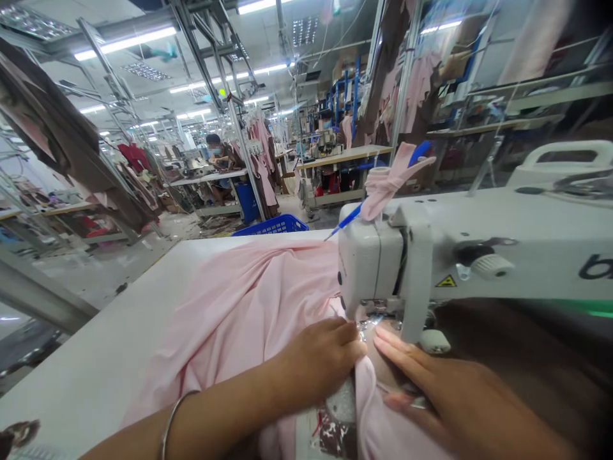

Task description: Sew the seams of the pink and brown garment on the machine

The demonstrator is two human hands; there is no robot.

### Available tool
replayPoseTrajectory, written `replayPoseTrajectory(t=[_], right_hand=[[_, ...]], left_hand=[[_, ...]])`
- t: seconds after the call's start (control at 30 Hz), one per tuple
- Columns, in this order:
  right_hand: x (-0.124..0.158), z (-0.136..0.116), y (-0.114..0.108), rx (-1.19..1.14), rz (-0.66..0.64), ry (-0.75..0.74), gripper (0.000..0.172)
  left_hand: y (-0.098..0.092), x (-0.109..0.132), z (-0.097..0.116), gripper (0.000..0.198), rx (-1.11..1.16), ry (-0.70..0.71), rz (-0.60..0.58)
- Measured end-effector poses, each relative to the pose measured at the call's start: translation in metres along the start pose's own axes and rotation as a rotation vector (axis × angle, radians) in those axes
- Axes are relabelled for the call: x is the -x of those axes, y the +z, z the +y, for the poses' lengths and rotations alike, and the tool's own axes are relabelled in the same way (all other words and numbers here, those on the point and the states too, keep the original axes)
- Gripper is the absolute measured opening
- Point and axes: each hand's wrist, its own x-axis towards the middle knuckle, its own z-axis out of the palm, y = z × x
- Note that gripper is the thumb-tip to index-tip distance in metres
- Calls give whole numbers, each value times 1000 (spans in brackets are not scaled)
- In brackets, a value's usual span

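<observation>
Pink fabric [239, 300] spreads in loose folds over the white table and runs under the head of a sewing machine [371, 262]. My left hand [323, 358] pinches the fabric's edge just left of the lit needle area, its fingers closed. My right hand [435, 383] lies with fingers stretched out, fingertips on a brownish piece of cloth [385, 364] close to the presser foot. The needle itself is hidden behind the machine head and fingers. A strip of pink cloth [390, 182] is tied on top of the machine, with a blue pen-like tool [348, 220] stuck through it.
Dark brown fabric [522, 364] fills the space under the machine arm at right. A blue plastic basket [275, 225] stands beyond the table's far edge. Farther back, a person [218, 153] sits at another machine, among hanging garments and metal posts.
</observation>
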Motion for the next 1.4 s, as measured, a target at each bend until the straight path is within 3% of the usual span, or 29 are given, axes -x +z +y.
replayPoseTrajectory(t=[0.2, 0.5, 0.7, 0.77, 0.83, 0.9, 1.0, 1.13, 1.27, 1.4], right_hand=[[2, 18, -4, 104, 8, 7, 68], [-4, 24, -1, 48, -77, 35, 70], [-3, 27, -6, 10, -77, -14, 64], [0, 27, -7, -62, -39, -41, 53], [5, 25, -9, -132, 45, -142, 35], [8, 21, -10, -184, 66, -295, 29], [9, 15, -11, -213, -79, -409, 34], [6, 14, -10, -210, -121, -326, 49], [7, 18, -7, -213, -170, -272, 65], [13, 22, -1, -229, -253, -233, 63]], left_hand=[[-6, 1, 9, 25, -48, 1, -21], [-6, -2, 14, 21, -62, -31, -48], [-3, -1, 6, 19, -44, -39, -2], [-4, 1, 7, 14, -34, -39, 31], [-5, 4, 12, 10, -1, -5, 71], [-6, 8, 19, 12, 15, 72, 139], [-6, 14, 27, 20, -2, 167, 243], [-3, 19, 29, 20, 5, 181, 308], [2, 21, 32, 23, -34, 191, 268], [-1, 20, 40, 25, -39, 200, 215]])
